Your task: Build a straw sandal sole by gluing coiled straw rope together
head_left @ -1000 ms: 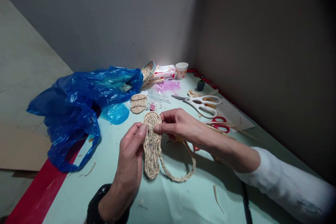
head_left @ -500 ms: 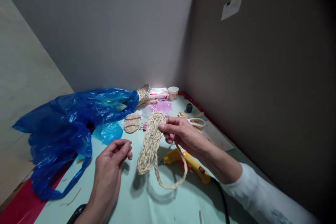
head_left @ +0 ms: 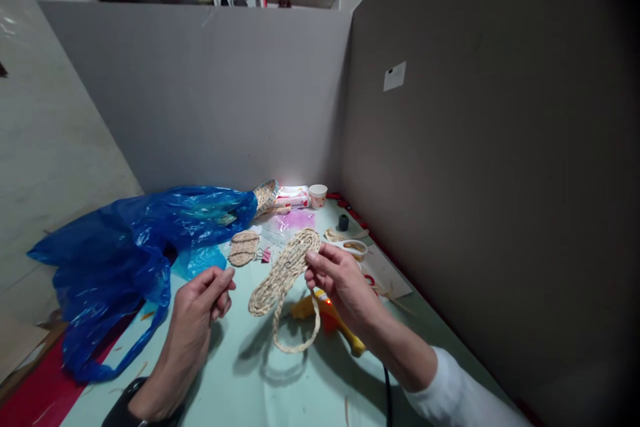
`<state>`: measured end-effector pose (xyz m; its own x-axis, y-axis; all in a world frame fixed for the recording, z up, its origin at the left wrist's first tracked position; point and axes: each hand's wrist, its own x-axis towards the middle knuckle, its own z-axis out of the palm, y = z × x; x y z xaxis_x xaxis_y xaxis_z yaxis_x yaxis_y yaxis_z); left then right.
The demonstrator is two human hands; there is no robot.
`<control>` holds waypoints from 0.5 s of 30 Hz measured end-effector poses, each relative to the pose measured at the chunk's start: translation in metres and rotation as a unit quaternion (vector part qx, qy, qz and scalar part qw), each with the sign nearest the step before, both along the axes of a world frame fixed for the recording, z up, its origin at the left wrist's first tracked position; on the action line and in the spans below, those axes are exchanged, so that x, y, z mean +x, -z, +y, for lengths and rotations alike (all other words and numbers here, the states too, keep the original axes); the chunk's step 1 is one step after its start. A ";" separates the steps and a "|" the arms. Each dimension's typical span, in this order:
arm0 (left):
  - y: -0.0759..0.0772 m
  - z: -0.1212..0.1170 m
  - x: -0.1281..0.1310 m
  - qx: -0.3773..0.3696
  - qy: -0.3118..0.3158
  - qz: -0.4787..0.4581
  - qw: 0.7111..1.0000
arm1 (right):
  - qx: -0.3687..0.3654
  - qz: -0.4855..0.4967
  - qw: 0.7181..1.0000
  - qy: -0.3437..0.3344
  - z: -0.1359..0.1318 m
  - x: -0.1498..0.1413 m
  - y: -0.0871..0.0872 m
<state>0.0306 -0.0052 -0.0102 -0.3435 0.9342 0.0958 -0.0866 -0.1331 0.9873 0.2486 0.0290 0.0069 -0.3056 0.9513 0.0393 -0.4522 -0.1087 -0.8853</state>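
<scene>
My right hand (head_left: 337, 273) hides the back of its own grip and part of the yellow glue gun (head_left: 345, 331) lying behind and below. The gun's black cord (head_left: 388, 393) runs out of the bottom edge. The scissors with white handles (head_left: 356, 244) are partly covered too, and I can't make out what lies inside the blue plastic bag (head_left: 150, 233). One end of the braided loop (head_left: 295, 349) disappears at my right fingers.

The woven sole-shaped piece (head_left: 285, 273) is up in the air over the pale green table (head_left: 240, 393), its shadow below. Its long axis slants from the near left end to the far right end, flat face towards me. My right thumb and fingers pinch it by the far right end. My left hand (head_left: 200, 300) is apart from it, fingers loosely curled, thumb against the index finger.
</scene>
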 end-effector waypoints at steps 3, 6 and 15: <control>-0.008 0.002 0.000 0.021 -0.006 0.037 0.999 | 0.000 0.003 1.000 0.000 -0.008 0.005 0.002; -0.013 0.007 -0.003 0.031 -0.016 0.041 0.999 | 0.000 0.008 1.000 0.002 -0.010 0.008 0.004; -0.026 0.003 0.015 -0.025 0.114 0.005 0.993 | -0.007 0.020 1.000 -0.008 -0.017 0.011 0.007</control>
